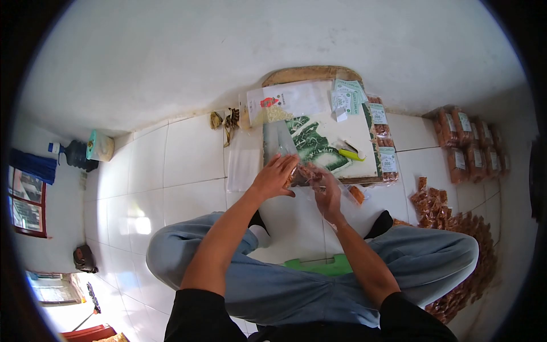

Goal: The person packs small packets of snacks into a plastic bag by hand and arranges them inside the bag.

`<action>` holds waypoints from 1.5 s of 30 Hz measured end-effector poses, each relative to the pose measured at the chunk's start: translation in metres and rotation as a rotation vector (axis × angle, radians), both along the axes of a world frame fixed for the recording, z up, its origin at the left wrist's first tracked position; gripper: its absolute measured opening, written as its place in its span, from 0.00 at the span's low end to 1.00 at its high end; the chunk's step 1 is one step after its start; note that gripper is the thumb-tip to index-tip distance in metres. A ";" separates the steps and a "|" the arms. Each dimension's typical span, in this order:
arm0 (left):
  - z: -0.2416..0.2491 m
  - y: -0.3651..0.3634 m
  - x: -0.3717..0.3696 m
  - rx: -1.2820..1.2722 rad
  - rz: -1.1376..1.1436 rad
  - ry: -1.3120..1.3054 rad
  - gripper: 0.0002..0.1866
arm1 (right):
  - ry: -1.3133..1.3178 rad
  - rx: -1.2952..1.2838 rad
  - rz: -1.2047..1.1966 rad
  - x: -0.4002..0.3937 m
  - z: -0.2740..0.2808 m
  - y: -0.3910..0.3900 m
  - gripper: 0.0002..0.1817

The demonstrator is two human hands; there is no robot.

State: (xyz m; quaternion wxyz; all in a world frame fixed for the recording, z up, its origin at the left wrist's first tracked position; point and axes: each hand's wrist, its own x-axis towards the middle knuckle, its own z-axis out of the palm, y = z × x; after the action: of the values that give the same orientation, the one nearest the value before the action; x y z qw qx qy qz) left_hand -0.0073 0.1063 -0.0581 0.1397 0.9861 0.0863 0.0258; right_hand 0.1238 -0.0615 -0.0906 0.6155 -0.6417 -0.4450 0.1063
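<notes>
Both hands are over the near edge of a low white-and-green board. My left hand has its fingers curled over small clear packets of brown food in a clear plastic bag. On the other side, my right hand pinches the bag's plastic with bent fingers. Where the bag's opening lies is hard to make out. A yellow-green-handled tool, perhaps a stapler, lies on the board to the right of the hands. Printed labels are stacked at its back right corner.
Labelled bags of brown packets line the board's right side; more packed bags stand by the wall. A large heap of loose packets spreads beyond my right knee. Flat clear bags lie left, near a dark cloth-like bundle.
</notes>
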 end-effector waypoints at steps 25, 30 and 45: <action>0.013 -0.007 0.009 -0.001 0.029 -0.069 0.62 | -0.058 -0.455 0.229 0.040 0.015 0.023 0.21; 0.024 -0.013 0.019 0.145 -0.017 0.097 0.60 | -0.213 -0.334 0.244 0.039 0.002 0.020 0.25; 0.012 -0.011 0.022 0.135 -0.190 -0.017 0.53 | 0.346 -0.411 0.395 0.041 -0.016 0.017 0.25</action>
State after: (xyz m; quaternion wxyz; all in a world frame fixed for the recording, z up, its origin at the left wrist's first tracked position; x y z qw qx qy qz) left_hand 0.0151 0.0951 -0.0459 0.0754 0.9967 -0.0108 0.0263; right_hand 0.1645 -0.0447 -0.1063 0.5070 -0.6264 -0.4189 0.4184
